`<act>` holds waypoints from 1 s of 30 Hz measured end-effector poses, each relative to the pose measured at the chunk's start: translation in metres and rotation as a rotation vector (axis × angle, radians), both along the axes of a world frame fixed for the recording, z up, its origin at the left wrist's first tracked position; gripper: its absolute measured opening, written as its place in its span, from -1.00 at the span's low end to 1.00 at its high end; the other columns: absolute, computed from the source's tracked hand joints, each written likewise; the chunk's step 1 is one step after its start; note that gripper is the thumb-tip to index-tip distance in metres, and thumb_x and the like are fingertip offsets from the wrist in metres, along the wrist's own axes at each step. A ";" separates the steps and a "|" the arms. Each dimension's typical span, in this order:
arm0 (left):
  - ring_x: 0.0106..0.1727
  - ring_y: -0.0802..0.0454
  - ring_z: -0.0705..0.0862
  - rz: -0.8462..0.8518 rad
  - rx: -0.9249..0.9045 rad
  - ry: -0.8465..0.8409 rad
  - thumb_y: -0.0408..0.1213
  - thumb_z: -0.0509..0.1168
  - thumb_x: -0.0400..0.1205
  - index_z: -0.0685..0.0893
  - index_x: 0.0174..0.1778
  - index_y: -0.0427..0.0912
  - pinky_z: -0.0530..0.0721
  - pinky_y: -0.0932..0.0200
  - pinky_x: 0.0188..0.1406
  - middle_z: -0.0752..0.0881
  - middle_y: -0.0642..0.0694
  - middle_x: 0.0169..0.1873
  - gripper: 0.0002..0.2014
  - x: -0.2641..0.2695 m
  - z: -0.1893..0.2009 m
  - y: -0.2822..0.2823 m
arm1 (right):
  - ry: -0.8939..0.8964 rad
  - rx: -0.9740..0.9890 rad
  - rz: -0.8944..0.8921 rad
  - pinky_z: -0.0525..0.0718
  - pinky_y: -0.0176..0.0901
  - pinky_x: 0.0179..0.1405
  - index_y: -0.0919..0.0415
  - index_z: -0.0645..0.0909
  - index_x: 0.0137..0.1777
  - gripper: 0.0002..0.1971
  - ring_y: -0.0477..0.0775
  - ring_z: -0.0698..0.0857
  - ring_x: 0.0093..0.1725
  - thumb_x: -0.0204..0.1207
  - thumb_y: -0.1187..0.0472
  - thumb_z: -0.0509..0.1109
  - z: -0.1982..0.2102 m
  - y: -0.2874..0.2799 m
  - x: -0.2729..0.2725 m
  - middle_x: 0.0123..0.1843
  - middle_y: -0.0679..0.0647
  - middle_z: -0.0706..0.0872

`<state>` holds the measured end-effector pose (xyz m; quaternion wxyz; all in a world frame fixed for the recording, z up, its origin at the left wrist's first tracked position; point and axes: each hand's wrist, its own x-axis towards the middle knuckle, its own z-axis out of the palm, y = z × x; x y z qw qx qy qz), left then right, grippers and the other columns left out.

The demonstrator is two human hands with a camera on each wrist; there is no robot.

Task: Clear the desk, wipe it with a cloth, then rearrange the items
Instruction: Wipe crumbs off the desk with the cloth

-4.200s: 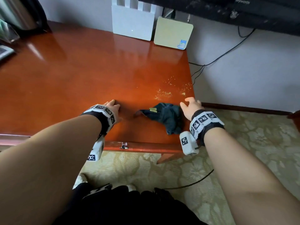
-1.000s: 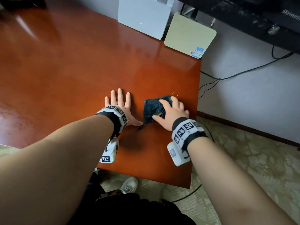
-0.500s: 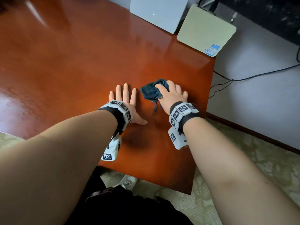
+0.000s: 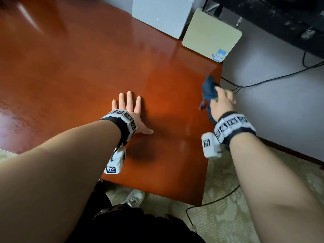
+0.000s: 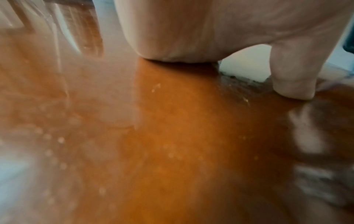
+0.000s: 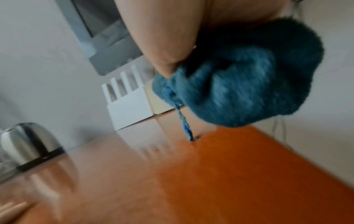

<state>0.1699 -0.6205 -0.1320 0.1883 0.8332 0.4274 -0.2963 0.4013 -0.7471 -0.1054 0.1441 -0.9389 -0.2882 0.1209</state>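
Our right hand bunches the cloth at the desk edge, left hand flat, fingers spread; swept crumbs may scatter onto the floor

The cloth is a dark teal, fuzzy rag, bunched into a tight wad, right at the right-hand edge of the desk. From the right wrist view the cloth sits lifted just above the wood, and one thin blue loop hangs down from it, its tip about touching the surface near the edge. The desk is a glossy reddish-brown wooden top, polished enough to throw pale reflections across its far side. Up close, the desk shows small pale specks scattered over the shine. Its right edge and near corner are in plain sight, the surface flat and orange-bright where the light falls.
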 end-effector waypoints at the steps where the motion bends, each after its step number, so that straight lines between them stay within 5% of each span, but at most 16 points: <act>1: 0.61 -0.24 -0.46 0.003 0.001 -0.002 0.47 0.28 0.31 -0.43 0.61 -0.04 -0.33 -0.25 0.58 -0.49 -0.17 0.58 0.26 0.000 0.000 0.000 | -0.016 -0.049 0.098 0.38 0.11 0.43 0.04 0.29 0.56 -0.50 0.26 0.27 0.49 0.63 0.34 0.12 0.000 0.014 -0.002 0.57 0.11 0.26; 5: 0.61 -0.24 -0.45 0.003 0.009 0.012 0.47 0.27 0.31 -0.43 0.61 -0.05 -0.31 -0.26 0.58 -0.49 -0.18 0.59 0.27 0.001 -0.002 0.000 | -0.003 -0.405 0.271 0.32 0.18 0.47 -0.22 0.16 0.57 -0.39 0.25 0.19 0.53 0.61 0.34 0.05 -0.013 0.026 -0.016 0.64 0.02 0.11; 10: 0.62 -0.25 -0.43 0.008 0.013 0.015 0.45 0.28 0.33 -0.42 0.61 -0.05 -0.32 -0.25 0.59 -0.47 -0.17 0.59 0.25 0.001 0.000 -0.002 | -0.018 -0.514 0.331 0.23 0.19 0.51 -0.23 0.05 0.59 -0.36 0.26 0.10 0.58 0.60 0.34 0.06 -0.009 -0.005 -0.044 0.66 0.01 -0.02; 22: 0.65 -0.21 -0.35 -0.112 0.091 -0.099 0.45 0.22 0.38 -0.30 0.65 -0.01 -0.24 -0.19 0.64 -0.35 -0.18 0.63 0.14 -0.023 0.003 -0.009 | 0.110 -0.456 0.476 0.28 0.09 0.45 -0.14 0.31 0.45 -0.43 0.15 0.08 0.59 0.52 0.42 0.12 0.000 -0.146 -0.175 0.63 -0.01 0.08; 26: 0.65 -0.19 -0.37 -0.224 0.060 -0.093 0.39 0.22 0.44 -0.27 0.65 0.01 -0.25 -0.17 0.63 -0.36 -0.17 0.63 0.07 -0.048 0.008 -0.023 | 0.306 -0.501 0.524 0.42 -0.08 0.29 0.01 0.48 0.31 -0.57 0.15 0.30 0.45 0.55 0.43 0.09 0.018 -0.182 -0.190 0.51 0.03 0.28; 30: 0.65 -0.18 -0.37 -0.277 0.055 -0.094 0.37 0.22 0.46 -0.26 0.66 0.07 -0.26 -0.16 0.63 -0.36 -0.16 0.64 0.03 -0.071 0.007 -0.034 | 0.130 -0.220 0.267 0.54 -0.02 0.22 0.08 0.56 0.26 -0.58 0.22 0.48 0.29 0.52 0.46 0.10 0.033 -0.163 -0.169 0.39 0.06 0.41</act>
